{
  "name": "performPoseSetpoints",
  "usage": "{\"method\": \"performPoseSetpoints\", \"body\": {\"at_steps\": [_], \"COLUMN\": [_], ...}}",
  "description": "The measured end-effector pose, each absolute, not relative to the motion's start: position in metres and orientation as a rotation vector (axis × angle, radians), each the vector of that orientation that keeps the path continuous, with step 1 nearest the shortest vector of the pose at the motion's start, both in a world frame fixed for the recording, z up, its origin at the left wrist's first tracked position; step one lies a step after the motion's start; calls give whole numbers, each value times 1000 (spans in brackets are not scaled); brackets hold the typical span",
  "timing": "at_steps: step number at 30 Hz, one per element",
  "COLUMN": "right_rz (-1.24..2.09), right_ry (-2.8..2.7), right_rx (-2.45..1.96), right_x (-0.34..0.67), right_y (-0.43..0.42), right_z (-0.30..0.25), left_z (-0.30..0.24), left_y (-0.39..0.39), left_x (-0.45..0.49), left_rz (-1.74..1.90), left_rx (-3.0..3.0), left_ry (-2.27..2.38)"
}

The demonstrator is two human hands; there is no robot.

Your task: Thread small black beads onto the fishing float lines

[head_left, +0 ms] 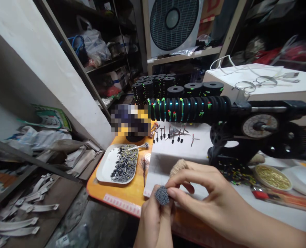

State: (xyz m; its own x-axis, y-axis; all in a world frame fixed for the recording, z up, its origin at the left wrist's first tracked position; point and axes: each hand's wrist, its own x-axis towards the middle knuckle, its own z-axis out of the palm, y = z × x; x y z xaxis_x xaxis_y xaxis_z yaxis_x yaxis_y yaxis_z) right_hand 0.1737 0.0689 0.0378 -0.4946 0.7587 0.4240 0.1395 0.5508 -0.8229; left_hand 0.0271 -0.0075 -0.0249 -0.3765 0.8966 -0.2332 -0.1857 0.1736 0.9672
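Held upright in my left hand (153, 217) is a tight round bundle of thin grey pieces (162, 195), its many small ends facing me. My left fingers wrap around it. My right hand (207, 187) reaches in from the right, thumb and index finger pinched together at the bundle's right edge. Whatever lies between those fingertips is too small to make out. Beige wrapping (179, 166) covers one finger of the right hand. Beyond the hands, a black ribbed roller (191, 109) with green, yellow and red bits on it sticks out from a geared machine with a dial (260, 126).
A white tray (103, 168) of small grey, black and yellow pieces stands on the orange table (97, 187). Small dark-ended pieces (178, 139) hang or lie below the roller. Several black spools (175, 90) stand behind. At right is a bowl (273, 177) of gold-coloured bits.
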Motion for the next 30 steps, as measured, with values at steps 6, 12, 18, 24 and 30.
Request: {"method": "performPoseSetpoints", "body": {"at_steps": [6,12,18,24,30], "right_rz": [944,1018,1074,1112,1090], "right_ry": [-2016,-1939,-1866,-1848,-1844], "right_rx": [-738,-753,-781,-777,-771], "right_x": [174,175,176,176,175], "right_y": [66,69,70,66,65], "right_z": [36,38,47,47,48], "left_z": [-15,-4,-2,-2,-3], "left_y": [-1,1,-1,0,2], "left_x": [42,38,34,32,31], "left_rz": [1597,1596,1534,1485,1458], "left_rx": [485,381,413,472,427], "left_ry": [1228,959,887,749,704]}}
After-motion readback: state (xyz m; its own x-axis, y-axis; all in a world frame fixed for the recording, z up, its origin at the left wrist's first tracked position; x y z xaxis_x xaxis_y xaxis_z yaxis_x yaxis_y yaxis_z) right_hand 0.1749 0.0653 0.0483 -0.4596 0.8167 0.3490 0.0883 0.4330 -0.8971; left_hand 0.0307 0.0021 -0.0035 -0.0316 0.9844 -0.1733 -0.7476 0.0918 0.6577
